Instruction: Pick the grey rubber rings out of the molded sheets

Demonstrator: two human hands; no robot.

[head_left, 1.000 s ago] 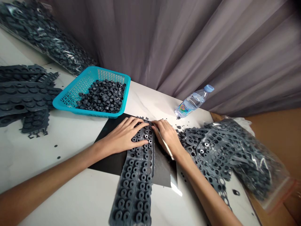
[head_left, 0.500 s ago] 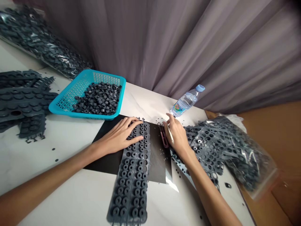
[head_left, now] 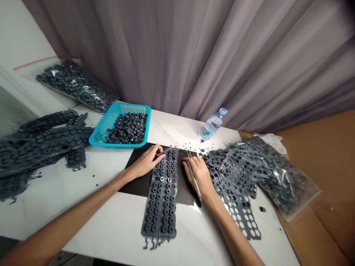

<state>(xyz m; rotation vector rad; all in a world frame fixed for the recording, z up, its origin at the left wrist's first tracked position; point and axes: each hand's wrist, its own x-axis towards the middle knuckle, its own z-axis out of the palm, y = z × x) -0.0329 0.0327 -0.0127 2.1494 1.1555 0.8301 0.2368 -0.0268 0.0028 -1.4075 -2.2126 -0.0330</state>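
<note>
A long dark grey molded rubber sheet (head_left: 162, 197) with rows of ring-shaped parts lies on a black mat (head_left: 135, 184), its near end reaching past the mat. My left hand (head_left: 146, 162) is at the sheet's upper left edge, fingers curled and thumb over the rings, closed on it. To the right of the sheet, my right hand (head_left: 198, 173) is closed around a slim white pen-like tool (head_left: 195, 181) that slants back toward the wrist. A pinkish tool (head_left: 189, 154) shows just beyond the right fingers, mostly hidden. Some holes in the sheet's right side have no ring.
A blue basket (head_left: 95, 143) holds many small black rings. Rubber sheets (head_left: 41, 144) pile up at left, below a filled clear bag (head_left: 74, 85). Perforated sheets (head_left: 235, 170) and another bag (head_left: 285, 181) lie at right. A water bottle (head_left: 212, 125) stands near the curtain (head_left: 155, 55).
My left fingers have gone from spread over the sheet to curled at its edge. My right hand has come down closer to the sheet, its forefinger no longer stretched out. The camera view has shifted.
</note>
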